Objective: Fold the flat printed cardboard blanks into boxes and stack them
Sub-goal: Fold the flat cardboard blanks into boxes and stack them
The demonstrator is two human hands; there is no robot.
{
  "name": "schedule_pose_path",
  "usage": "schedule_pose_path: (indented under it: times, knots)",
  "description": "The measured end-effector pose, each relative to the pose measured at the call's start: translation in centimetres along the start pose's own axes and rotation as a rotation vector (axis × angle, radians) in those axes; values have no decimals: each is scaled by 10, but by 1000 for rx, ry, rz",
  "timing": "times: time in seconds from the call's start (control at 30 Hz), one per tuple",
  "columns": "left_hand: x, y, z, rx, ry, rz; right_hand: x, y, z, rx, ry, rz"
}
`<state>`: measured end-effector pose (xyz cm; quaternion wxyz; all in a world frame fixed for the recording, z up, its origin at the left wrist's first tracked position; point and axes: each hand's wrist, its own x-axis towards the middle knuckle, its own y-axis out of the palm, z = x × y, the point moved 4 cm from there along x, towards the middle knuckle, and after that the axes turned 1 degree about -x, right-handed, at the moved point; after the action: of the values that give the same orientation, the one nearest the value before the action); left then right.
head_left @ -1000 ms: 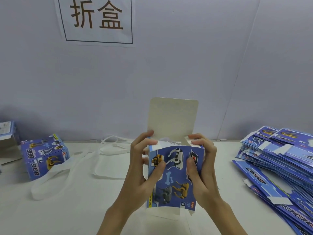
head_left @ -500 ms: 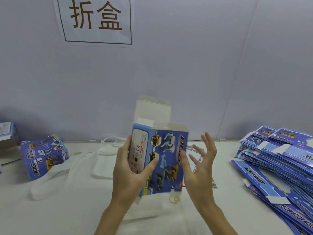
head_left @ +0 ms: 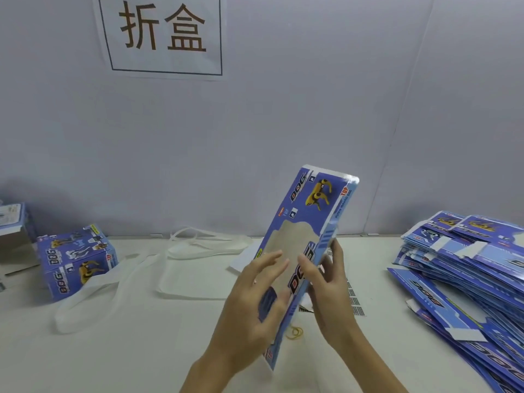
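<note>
I hold a blue printed dog box (head_left: 309, 222) upright and tilted in the air above the table's middle. Its face with a tan window cutout is turned towards me. My left hand (head_left: 252, 304) lies against the lower left of that face, fingers fairly straight. My right hand (head_left: 326, 287) pinches the box's right edge, thumb on the front and fingers behind. A folded box (head_left: 76, 262) stands on the table at the left. A sprawling pile of flat blanks (head_left: 467, 259) fills the right side.
White plastic straps (head_left: 127, 279) loop across the table (head_left: 141, 350) between the folded box and my hands. A yellow rubber band (head_left: 295, 333) and a barcode sticker sheet (head_left: 354, 299) lie under the held box. Another box (head_left: 11, 219) sits at the far left edge.
The box has been turned over in my hands, from its dog-picture face to the window face. My right hand, spread free half a second ago, now pinches its right edge.
</note>
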<state>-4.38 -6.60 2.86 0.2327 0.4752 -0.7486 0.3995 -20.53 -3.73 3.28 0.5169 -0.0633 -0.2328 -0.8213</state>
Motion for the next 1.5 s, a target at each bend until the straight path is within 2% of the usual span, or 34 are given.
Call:
schedule_pose_path:
  times: [0.13,0.2,0.3,0.33,0.4,0.53,0.67,0.8,0.93,1.0,1.13,1.23,1.37,1.43,1.5]
  knots:
    - [5,-11,18,-25,-286,-118,18,-15,-2,72,169,36]
    - [8,-19,26,-21,-410,-104,26,-19,1,39,240,87]
    - [9,-18,33,-421,-585,-22,31,-19,6,5,317,227]
    - [10,-17,34,-507,-619,-18,31,-17,6,2,339,274]
    - [10,-18,38,-532,-655,-30,29,-14,2,7,367,291]
    - [13,-21,48,-503,-689,46,22,-13,-18,5,374,154]
    - [20,-26,53,-462,-699,114,16,-4,-14,-4,261,108]
    - [17,-30,54,-506,-676,106,14,-1,-6,-57,213,106]
    - [18,-35,42,-511,-540,-3,4,9,1,-128,195,262]
    - [23,-38,32,-531,-453,-66,1,17,9,-166,71,276]
    - [32,-52,8,-539,-252,-153,-5,24,33,-327,-276,199]
    - [35,-57,-7,-534,-144,-204,-13,29,40,-445,-468,168]
    - [32,-56,-9,-415,-140,-323,-17,36,36,-532,-558,182]
    - [31,-56,-12,-378,-85,-366,-16,36,34,-513,-575,194]
    - [31,-59,-16,-332,-4,-401,-16,34,38,-557,-683,169]
